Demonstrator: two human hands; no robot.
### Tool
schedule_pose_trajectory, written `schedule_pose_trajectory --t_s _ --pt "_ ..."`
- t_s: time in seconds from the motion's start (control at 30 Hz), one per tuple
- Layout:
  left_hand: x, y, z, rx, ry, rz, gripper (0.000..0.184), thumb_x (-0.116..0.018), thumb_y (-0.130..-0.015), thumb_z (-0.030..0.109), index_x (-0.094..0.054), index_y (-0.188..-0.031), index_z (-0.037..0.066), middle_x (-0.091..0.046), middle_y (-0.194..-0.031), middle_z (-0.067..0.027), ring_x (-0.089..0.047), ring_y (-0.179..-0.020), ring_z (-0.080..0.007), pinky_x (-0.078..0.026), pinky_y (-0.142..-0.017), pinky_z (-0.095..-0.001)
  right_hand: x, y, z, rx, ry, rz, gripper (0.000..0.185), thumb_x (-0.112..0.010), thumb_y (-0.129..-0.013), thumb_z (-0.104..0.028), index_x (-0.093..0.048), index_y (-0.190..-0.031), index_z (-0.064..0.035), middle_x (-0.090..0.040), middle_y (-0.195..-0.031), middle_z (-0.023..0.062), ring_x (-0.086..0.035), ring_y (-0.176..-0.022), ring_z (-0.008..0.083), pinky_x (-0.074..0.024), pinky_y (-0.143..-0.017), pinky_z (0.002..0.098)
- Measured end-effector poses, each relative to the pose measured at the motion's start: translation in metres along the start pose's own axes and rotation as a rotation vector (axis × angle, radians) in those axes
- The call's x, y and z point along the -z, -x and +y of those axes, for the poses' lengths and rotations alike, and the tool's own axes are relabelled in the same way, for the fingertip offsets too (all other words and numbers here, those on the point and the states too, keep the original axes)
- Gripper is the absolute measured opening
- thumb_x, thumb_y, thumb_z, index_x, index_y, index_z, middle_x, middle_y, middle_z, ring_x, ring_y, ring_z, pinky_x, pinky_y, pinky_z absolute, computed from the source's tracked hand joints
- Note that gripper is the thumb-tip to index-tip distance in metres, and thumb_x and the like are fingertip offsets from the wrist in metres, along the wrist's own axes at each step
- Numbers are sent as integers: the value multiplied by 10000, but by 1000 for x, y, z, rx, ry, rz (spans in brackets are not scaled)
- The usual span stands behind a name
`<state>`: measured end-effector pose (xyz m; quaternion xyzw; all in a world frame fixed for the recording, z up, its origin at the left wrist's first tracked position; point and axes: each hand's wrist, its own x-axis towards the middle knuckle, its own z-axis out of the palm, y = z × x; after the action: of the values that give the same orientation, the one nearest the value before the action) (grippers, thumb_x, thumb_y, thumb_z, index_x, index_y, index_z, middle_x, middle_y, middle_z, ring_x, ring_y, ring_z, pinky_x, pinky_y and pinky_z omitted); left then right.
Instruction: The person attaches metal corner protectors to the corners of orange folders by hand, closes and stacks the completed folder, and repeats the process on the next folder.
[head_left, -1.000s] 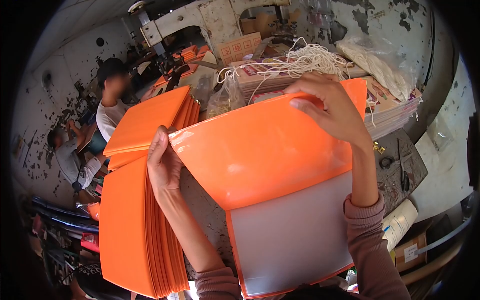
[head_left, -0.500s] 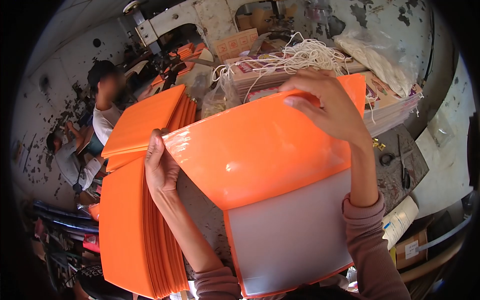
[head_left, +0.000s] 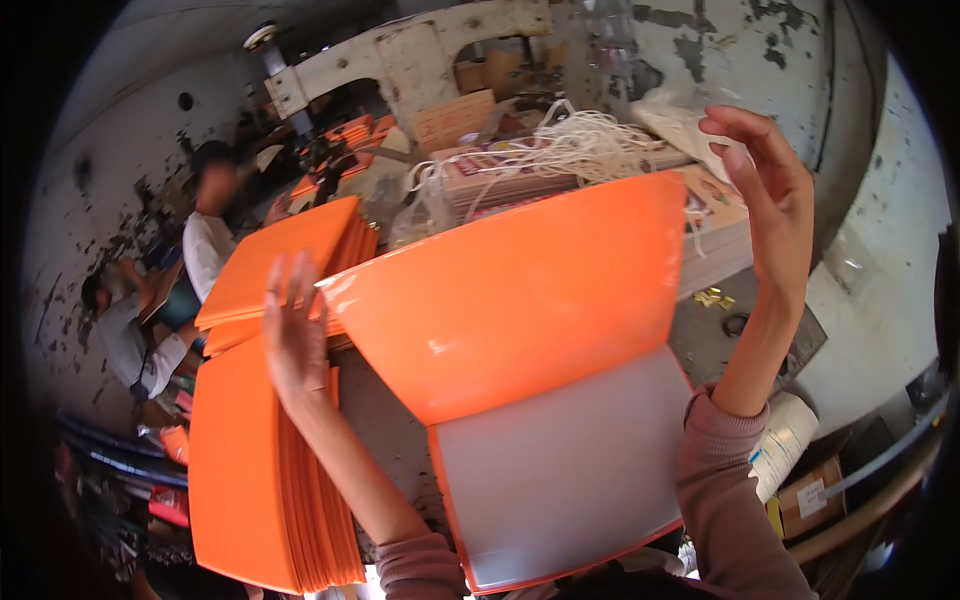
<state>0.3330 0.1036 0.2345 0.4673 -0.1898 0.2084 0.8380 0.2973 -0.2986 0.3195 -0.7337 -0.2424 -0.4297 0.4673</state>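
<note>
**Both your hands lifted at the sides of an open orange folder**

An open orange folder [head_left: 515, 300] is in front of you, at the middle of the view, above a worn grey table [head_left: 385, 405]. Its glossy orange panel is on the far side, and a cloudy grey panel [head_left: 565, 465] with a thin orange edge is nearest your body.

Your left hand [head_left: 297, 345] is just beside the folder's far left corner, palm open, fingers pointing up and slightly spread. It is blurred, so whether it touches the corner cannot be told. Your right hand [head_left: 768, 195] is raised to the right of the folder, apart from it, fingers loosely bent, with a gap between thumb and fingertips; it pinches nothing.

To your left, a thick stack of orange folders [head_left: 235, 460] sits near you, with a second orange stack [head_left: 280, 260] beyond it. Past the open folder, tangled white cord [head_left: 580, 140] lies over a pile of printed cardboard [head_left: 722, 245]. Small gold-coloured pieces [head_left: 713, 298] lie on the table at right. Farther left are a person in a white top [head_left: 205, 248] and another in grey [head_left: 122, 325].
</note>
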Motion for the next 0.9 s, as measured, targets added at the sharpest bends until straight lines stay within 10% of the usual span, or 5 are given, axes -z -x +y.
schedule_pose_trajectory --t_s 0.23,0.5,0.8,0.9 --pt "4 -3 28 -232 -126 482 305 -554 -872 231 -517 -1114 50 -539 -1016 -4 -473 -916 -78 -340 -803 -234 83 52 119 -339 500 -186 87 -602 -774 -99 -650 -795 -28 -647 -735 99 -622 -708 179 -471 -662 308" --pt "-31 50 86 -543 -122 253 333 -504 -900 208 -470 -1131 -30 -513 -1014 -57 -475 -935 -142 -357 -879 -292 64 147 161 -590 879 -407 108 -621 -720 -55 -664 -819 -53 -652 -778 136 -638 -776 269 -494 -687 358" --pt "-99 141 93 -678 -485 144 238 -549 -852 196 -502 -963 -9 -395 -782 -37 -370 -703 -116 -336 -708 -267 69 161 131 -593 403 -314 106 -629 -740 -67 -648 -826 -9 -631 -850 128 -625 -738 219 -491 -692 302" --pt "-103 184 78 -464 -888 -131 195 -503 -867 225 -494 -855 30 -487 -655 -50 -402 -629 -138 -328 -632 -272 74 181 100 -873 -321 -125 115 -597 -812 -77 -623 -875 16 -633 -804 85 -602 -714 135 -484 -672 262"
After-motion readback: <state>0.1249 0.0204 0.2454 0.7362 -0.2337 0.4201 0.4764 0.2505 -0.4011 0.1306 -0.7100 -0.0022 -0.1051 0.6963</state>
